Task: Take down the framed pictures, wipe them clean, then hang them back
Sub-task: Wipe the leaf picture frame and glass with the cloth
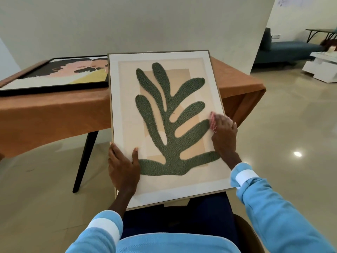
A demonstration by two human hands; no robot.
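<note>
A framed picture with a green leaf shape on beige rests tilted on my lap, its top leaning against the table. My left hand grips its lower left edge, thumb on the glass. My right hand presses a pink checked cloth against the glass near the right edge. A second framed picture, black-framed with stylised figures, lies flat on the table at the left.
The table is draped in a rust-brown cloth and has dark angled legs. A plain white wall stands behind it. To the right are shiny floor tiles, a blue sofa and a white low table.
</note>
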